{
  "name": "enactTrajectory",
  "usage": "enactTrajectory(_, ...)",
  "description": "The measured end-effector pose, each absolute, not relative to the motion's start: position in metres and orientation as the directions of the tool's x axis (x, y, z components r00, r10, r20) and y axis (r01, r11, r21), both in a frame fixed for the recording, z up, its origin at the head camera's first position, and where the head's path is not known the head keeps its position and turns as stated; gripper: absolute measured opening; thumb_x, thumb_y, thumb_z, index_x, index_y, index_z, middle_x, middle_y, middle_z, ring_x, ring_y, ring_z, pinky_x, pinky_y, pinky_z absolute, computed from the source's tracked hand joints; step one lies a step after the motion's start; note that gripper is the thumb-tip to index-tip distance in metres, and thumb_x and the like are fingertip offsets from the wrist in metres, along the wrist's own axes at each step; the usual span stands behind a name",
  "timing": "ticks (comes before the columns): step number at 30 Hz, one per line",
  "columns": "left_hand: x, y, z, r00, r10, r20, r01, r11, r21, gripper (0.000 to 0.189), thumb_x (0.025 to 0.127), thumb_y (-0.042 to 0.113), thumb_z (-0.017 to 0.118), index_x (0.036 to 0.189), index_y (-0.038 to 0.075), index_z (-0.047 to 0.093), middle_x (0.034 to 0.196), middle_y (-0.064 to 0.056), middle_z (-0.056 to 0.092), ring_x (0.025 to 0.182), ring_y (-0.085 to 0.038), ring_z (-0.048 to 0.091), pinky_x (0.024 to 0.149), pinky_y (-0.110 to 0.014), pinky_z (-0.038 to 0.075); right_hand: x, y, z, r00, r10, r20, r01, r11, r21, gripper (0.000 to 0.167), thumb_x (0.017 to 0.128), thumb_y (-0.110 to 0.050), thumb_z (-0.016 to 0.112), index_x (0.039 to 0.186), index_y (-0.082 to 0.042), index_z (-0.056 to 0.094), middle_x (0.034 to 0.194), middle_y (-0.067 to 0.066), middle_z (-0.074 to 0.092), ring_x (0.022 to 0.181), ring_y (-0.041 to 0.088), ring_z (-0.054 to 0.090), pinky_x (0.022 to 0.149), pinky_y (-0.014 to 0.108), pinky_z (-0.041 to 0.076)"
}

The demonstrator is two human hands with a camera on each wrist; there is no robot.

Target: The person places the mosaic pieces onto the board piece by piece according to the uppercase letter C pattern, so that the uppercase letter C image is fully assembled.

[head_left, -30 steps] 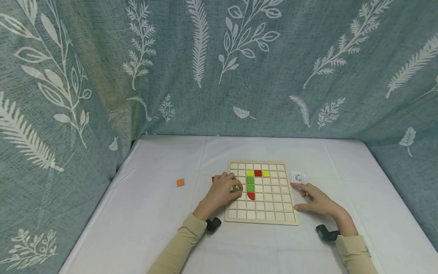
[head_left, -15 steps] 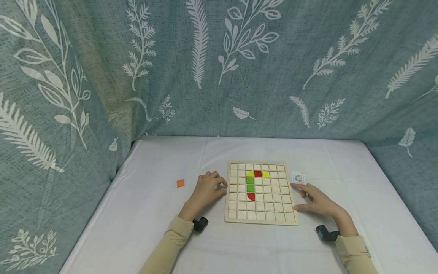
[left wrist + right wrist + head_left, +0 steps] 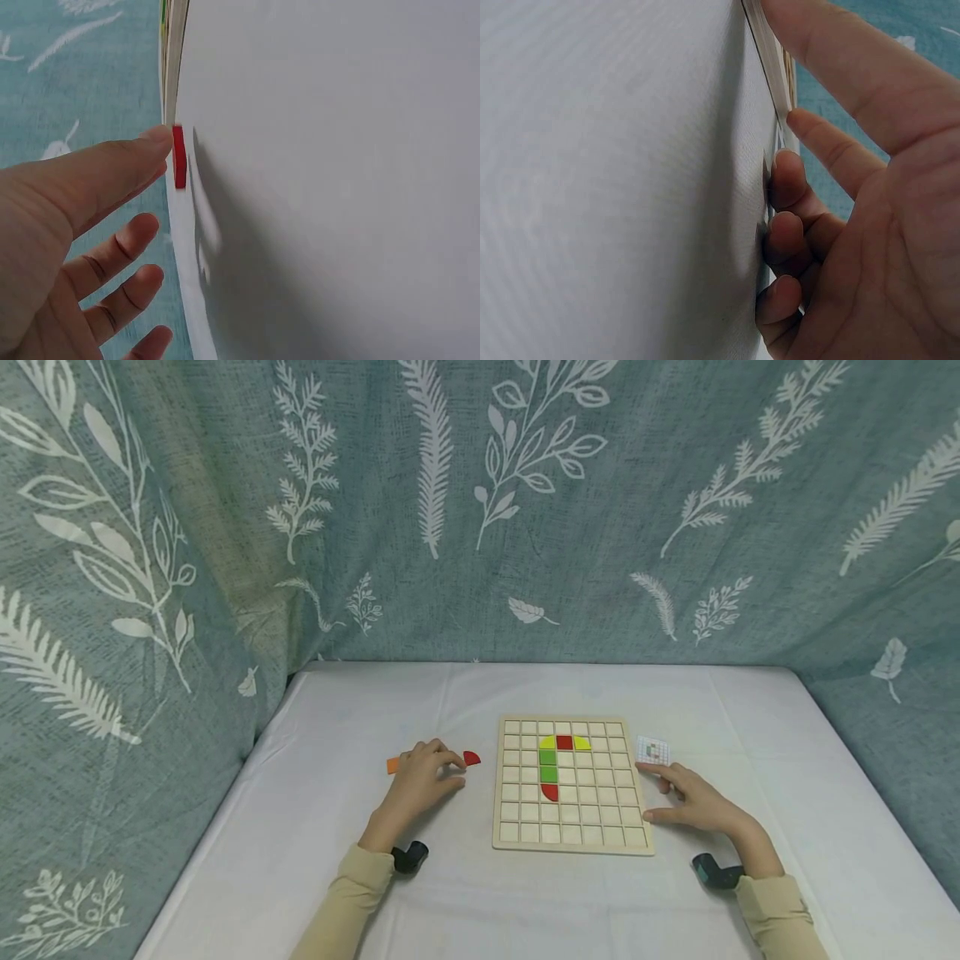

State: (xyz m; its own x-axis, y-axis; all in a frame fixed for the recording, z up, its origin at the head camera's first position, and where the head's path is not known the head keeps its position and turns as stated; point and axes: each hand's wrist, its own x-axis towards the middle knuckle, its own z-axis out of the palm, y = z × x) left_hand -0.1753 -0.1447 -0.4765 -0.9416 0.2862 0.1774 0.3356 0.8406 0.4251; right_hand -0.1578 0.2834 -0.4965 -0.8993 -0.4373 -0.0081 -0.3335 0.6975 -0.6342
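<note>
My left hand (image 3: 420, 781) hovers over the cloth left of a wooden grid board (image 3: 517, 842), thumb and index finger apart. Close by its index fingertip lies a loose red quarter-circle tile (image 3: 472, 758); in the left wrist view that red tile (image 3: 179, 157) appears just past the thumb tip. Behind the hand, an orange square tile (image 3: 392, 766) is partly hidden. On the board sit two yellow tiles (image 3: 582, 743), a red square tile (image 3: 564, 742), two green tiles (image 3: 548, 757) and a red rounded tile (image 3: 550, 792). My right hand (image 3: 693, 797) touches the board's right edge with thumb and index finger.
A small printed card (image 3: 653, 750) with a coloured grid pattern lies right of the board, near the right index finger. White cloth (image 3: 570, 910) covers the table. A leaf-patterned curtain (image 3: 450, 627) hangs behind and at the sides.
My left hand has moved leftward off the board, uncovering the red quarter-circle tile and partly covering the orange one. The right hand and the tiles on the board stay put.
</note>
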Motion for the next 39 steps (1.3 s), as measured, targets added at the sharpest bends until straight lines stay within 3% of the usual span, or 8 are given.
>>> enactTrajectory(7,-0.173,-0.162,-0.477,-0.953,0.238,0.187,0.297,0.853,0.430,0.018,0.074,0.024,0.077,0.090,0.018,0.072,0.091,-0.001,0.059,0.083,-0.020,0.049,0.083,-0.051,0.039,-0.158,0.284,-0.496,-0.898,-0.441,-0.004,-0.338,0.693,-0.637,0.075,0.072,-0.035,0.077,0.134,-0.004,0.047,0.080,0.000,0.036,0.072,0.009,0.032,0.062,0.022,0.031)
enactTrajectory(15,-0.170,-0.180,-0.475,-0.967,0.191,0.169,0.249,0.853,0.460,0.020,0.076,0.023,0.076,0.093,0.016,0.072,0.096,-0.004,0.060,0.091,-0.026,0.051,0.085,-0.052,0.036,-0.157,0.283,-0.496,-0.900,-0.436,-0.010,-0.330,0.695,-0.639,0.075,0.072,-0.036,0.077,0.134,-0.005,0.047,0.080,0.000,0.036,0.071,0.010,0.032,0.061,0.022,0.030)
enactTrajectory(22,-0.173,-0.195,-0.476,-0.974,0.157,0.166,0.215,0.873,0.438,0.025,0.075,0.023,0.077,0.098,0.014,0.071,0.095,-0.006,0.059,0.084,-0.023,0.050,0.081,-0.052,0.037,-0.157,0.283,-0.496,-0.901,-0.434,-0.011,-0.328,0.698,-0.637,0.076,0.072,-0.036,0.077,0.134,-0.006,0.047,0.080,0.000,0.036,0.072,0.010,0.032,0.062,0.022,0.031)
enactTrajectory(39,-0.170,-0.226,-0.468,-0.989,0.082,0.121,0.126,0.897,0.424,0.030,0.077,0.023,0.075,0.104,0.010,0.070,0.100,-0.012,0.058,0.094,-0.035,0.051,0.082,-0.059,0.036,-0.159,0.284,-0.495,-0.899,-0.438,-0.018,-0.328,0.700,-0.635,0.075,0.073,-0.035,0.077,0.134,-0.005,0.047,0.081,0.000,0.036,0.073,0.011,0.032,0.063,0.022,0.031)
